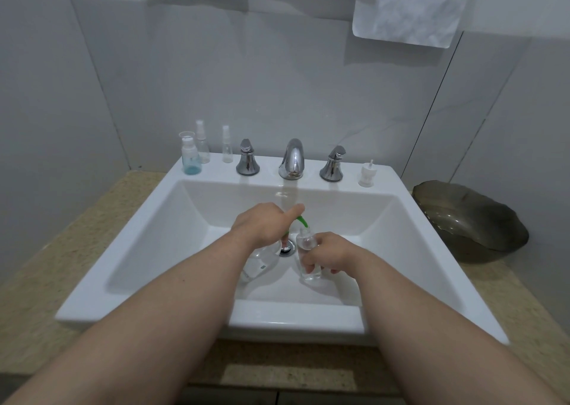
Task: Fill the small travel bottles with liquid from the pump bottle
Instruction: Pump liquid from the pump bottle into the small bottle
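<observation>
Over the white sink [197,213], my left hand [265,224] rests on top of the clear pump bottle [259,264], its index finger stretched along the green pump spout [303,221]. The spout's tip points into the open neck of a small clear travel bottle [307,244], which my right hand [328,255] holds upright round its body. Much of the pump bottle is hidden under my left hand. On the sink's back left ledge stand a blue-tinted travel bottle [190,155] and two small clear spray bottles [202,142] [227,145]. A white loose cap [367,175] lies at the back right.
A chrome faucet [292,159] with two handles [247,158] [333,164] stands at the sink's back. A dark glass bowl [472,222] sits on the speckled counter [40,266] to the right. White towels [413,7] hang on the tiled wall above.
</observation>
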Motion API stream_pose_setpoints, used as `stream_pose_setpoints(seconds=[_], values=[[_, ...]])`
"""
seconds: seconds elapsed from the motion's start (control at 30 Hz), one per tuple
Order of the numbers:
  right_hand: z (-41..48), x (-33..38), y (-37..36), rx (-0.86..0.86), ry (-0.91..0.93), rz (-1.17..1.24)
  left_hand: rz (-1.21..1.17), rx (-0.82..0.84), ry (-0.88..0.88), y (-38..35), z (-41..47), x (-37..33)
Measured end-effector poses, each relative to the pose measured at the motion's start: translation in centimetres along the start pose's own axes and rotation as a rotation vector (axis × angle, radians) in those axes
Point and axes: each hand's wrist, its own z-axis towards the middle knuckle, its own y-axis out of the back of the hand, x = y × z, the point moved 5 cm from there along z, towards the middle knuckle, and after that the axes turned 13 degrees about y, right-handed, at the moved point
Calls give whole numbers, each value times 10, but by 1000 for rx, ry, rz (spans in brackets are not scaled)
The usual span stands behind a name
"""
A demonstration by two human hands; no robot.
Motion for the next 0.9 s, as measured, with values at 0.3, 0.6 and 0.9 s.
stream_pose_setpoints(seconds=[0.3, 0.6, 0.9], values=[[0, 0, 0, 6, 3, 1, 16, 8, 7, 1, -4, -5], [0, 1, 0, 3, 2, 2, 23, 5, -8, -2, 0, -4], [-1, 2, -1, 3, 12, 5, 61, -10, -19, 0, 3, -4]])
